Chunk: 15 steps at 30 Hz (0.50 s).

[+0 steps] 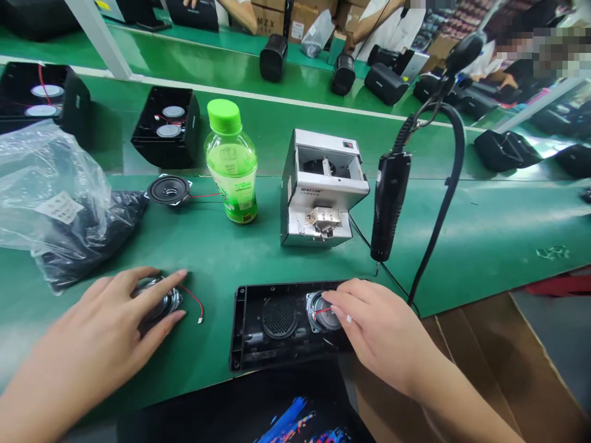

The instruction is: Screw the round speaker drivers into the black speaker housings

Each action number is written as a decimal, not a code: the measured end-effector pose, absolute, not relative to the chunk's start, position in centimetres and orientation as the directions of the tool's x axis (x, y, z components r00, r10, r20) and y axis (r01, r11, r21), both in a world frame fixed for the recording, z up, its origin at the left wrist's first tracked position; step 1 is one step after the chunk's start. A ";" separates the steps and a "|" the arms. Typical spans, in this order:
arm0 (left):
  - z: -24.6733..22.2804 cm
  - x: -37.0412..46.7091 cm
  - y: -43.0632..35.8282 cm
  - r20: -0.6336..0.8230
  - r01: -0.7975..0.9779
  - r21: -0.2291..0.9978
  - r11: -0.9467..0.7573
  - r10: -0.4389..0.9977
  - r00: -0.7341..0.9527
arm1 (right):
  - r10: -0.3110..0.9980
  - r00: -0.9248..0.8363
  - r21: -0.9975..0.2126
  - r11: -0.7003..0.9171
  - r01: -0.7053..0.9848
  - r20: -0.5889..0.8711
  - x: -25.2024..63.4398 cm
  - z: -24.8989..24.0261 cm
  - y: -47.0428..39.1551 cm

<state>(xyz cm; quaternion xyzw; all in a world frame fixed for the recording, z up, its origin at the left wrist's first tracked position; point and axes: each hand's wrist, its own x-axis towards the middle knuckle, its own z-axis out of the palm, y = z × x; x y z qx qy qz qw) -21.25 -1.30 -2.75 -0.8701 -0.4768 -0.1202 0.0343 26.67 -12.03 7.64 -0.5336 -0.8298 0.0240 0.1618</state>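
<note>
My left hand has its fingers wrapped round a small round speaker driver on the green bench, left of the panel. A thin red wire with a white plug trails from that driver. In front of me lies a black speaker panel with a round mesh opening at its left. My right hand grips a second speaker driver at the panel's right side, partly covering it. Its magnet side faces up, and a short red wire crosses it.
Behind the panel stand a green-capped bottle and a grey screw feeder. A black electric screwdriver hangs at right. Another driver, a plastic bag of black parts and an open speaker housing are at left.
</note>
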 end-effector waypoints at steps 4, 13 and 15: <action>-2.6 -18.9 -0.5 0.265 0.737 -0.010 -0.675 0.709 0.653 | 0.894 -0.379 -0.207 0.428 0.880 0.239 26.2 7.5 -12.2; -1.1 -19.0 -0.2 0.291 0.349 0.073 -0.934 0.355 0.889 | 0.892 -0.327 -0.286 0.416 0.863 0.312 26.3 6.2 -12.0; -1.8 -19.6 -0.6 0.287 0.317 0.112 -0.942 0.336 0.897 | 0.891 -0.320 -0.297 0.417 0.859 0.323 26.3 6.0 -12.0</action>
